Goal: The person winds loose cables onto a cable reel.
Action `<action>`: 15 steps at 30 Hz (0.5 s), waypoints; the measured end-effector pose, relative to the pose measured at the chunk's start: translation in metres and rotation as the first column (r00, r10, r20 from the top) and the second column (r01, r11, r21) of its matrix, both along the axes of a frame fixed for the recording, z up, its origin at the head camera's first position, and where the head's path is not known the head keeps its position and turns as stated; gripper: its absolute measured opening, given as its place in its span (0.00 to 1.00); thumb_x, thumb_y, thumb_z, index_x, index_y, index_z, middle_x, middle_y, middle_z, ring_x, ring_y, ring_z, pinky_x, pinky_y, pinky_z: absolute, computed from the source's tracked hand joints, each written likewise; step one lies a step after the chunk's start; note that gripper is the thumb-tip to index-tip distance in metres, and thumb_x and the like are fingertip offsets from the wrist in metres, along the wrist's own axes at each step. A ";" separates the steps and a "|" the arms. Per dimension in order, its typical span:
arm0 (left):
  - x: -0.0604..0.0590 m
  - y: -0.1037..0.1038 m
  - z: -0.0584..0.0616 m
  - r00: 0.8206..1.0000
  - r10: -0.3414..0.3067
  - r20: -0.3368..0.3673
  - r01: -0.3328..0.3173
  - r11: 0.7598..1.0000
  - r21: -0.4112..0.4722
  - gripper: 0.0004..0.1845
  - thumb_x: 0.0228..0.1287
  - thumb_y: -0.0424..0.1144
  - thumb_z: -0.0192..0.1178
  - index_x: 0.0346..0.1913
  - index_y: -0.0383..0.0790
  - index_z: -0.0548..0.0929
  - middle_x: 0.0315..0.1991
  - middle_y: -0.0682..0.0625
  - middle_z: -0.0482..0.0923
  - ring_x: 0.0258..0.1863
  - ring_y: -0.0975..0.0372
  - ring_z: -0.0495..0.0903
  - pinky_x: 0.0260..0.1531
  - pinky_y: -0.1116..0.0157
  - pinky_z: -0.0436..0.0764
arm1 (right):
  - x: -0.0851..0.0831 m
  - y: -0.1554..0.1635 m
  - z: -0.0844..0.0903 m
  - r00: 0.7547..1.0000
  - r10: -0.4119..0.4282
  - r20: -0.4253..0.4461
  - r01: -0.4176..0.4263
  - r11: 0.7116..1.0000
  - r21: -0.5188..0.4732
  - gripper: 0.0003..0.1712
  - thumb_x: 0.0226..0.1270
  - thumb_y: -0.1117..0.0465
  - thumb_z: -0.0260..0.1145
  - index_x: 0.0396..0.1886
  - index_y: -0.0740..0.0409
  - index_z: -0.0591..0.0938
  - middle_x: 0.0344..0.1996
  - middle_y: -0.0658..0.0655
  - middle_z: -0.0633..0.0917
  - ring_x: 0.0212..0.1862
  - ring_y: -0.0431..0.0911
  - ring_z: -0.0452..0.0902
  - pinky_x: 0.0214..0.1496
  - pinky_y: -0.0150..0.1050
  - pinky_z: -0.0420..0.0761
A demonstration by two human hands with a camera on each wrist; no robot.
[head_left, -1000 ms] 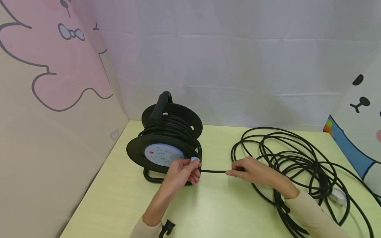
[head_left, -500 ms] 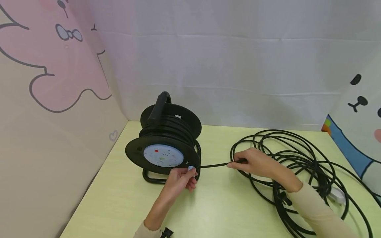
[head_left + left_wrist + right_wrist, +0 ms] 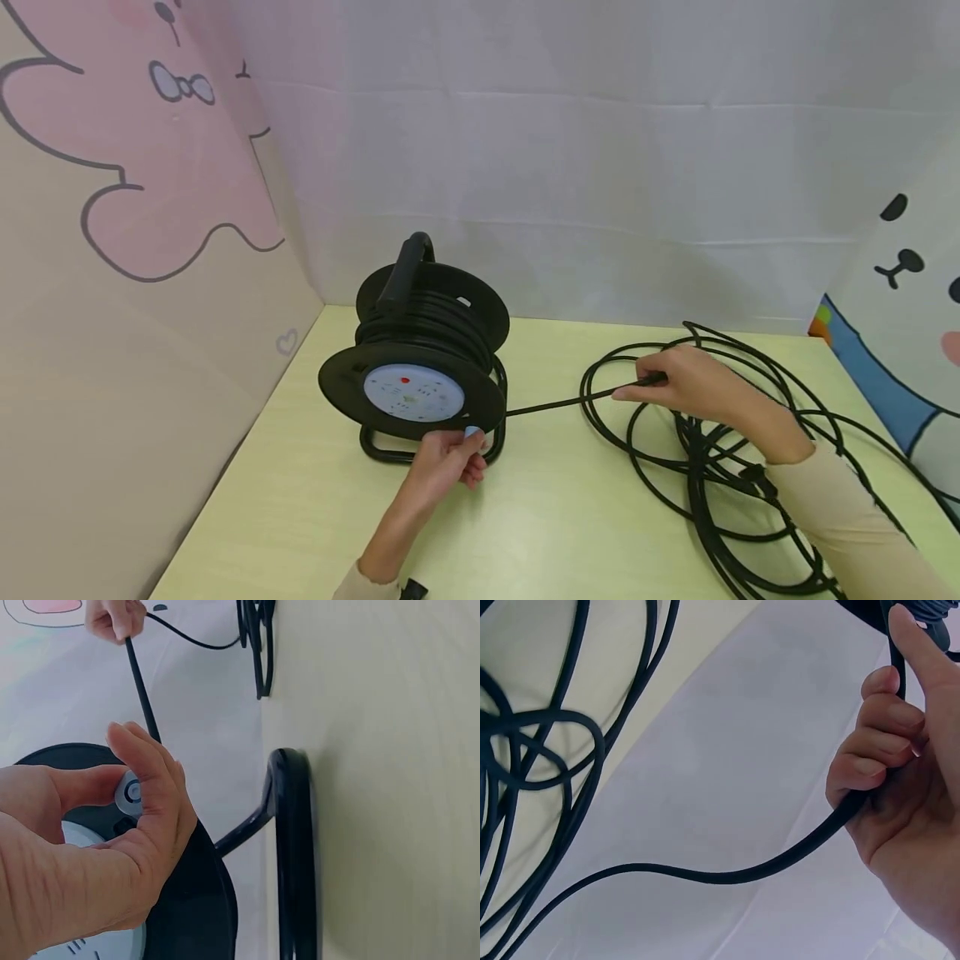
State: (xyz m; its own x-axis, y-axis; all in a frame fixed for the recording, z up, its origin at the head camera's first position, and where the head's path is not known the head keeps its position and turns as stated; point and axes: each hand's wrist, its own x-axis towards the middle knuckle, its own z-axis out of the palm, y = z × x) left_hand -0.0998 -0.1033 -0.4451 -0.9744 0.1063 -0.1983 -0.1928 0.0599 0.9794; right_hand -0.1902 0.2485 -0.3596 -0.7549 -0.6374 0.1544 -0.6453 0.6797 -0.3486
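Cord reel (image 3: 420, 379), far left of table (image 3: 555, 533): left hand (image 3: 447, 463) pinches its pale knob (image 3: 472, 432). Right hand (image 3: 693, 385) curls round the taut cord (image 3: 558, 404) near the loose coils (image 3: 750, 467), right. Risk: coils may snag, or the reel tip. No legible writing.

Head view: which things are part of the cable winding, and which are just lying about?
In hand:
black plastic cable reel
pale blue crank knob, pinched by left hand
black rubber cable, gripped by right hand

Lying about:
yellow-green table
cartoon wall panels
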 end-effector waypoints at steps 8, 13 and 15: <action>0.001 -0.015 -0.009 0.999 0.022 0.050 -0.021 1.000 -0.016 0.17 0.76 0.37 0.57 0.42 0.19 0.82 0.24 0.49 0.80 0.21 0.65 0.79 0.24 0.70 0.82 | 0.005 0.028 0.010 0.993 -0.070 -0.099 0.071 0.997 0.009 0.19 0.62 0.48 0.77 0.21 0.41 0.75 0.14 0.37 0.64 0.17 0.30 0.55 0.22 0.30 0.61; 0.000 -0.023 -0.012 0.996 0.028 0.086 -0.027 1.000 -0.016 0.18 0.76 0.37 0.57 0.44 0.19 0.81 0.24 0.49 0.80 0.22 0.65 0.79 0.25 0.70 0.83 | 0.013 0.042 0.014 0.989 -0.090 -0.121 0.093 0.995 0.021 0.19 0.61 0.49 0.78 0.21 0.41 0.74 0.14 0.36 0.63 0.17 0.30 0.55 0.23 0.30 0.61; 0.000 -0.027 -0.012 0.995 0.031 0.096 -0.030 0.999 -0.016 0.18 0.76 0.37 0.57 0.45 0.19 0.81 0.25 0.49 0.80 0.22 0.65 0.80 0.25 0.70 0.83 | 0.017 0.047 0.016 0.985 -0.109 -0.131 0.115 0.993 0.039 0.19 0.61 0.48 0.77 0.21 0.40 0.75 0.13 0.35 0.63 0.17 0.30 0.55 0.23 0.30 0.61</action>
State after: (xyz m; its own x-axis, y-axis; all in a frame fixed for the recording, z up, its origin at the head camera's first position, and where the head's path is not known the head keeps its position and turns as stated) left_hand -0.0997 -0.1307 -0.4575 -0.9534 0.0732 -0.2928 -0.2883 0.0667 0.9552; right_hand -0.1733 0.2951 -0.3433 -0.7978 -0.5588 0.2267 -0.6015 0.7637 -0.2345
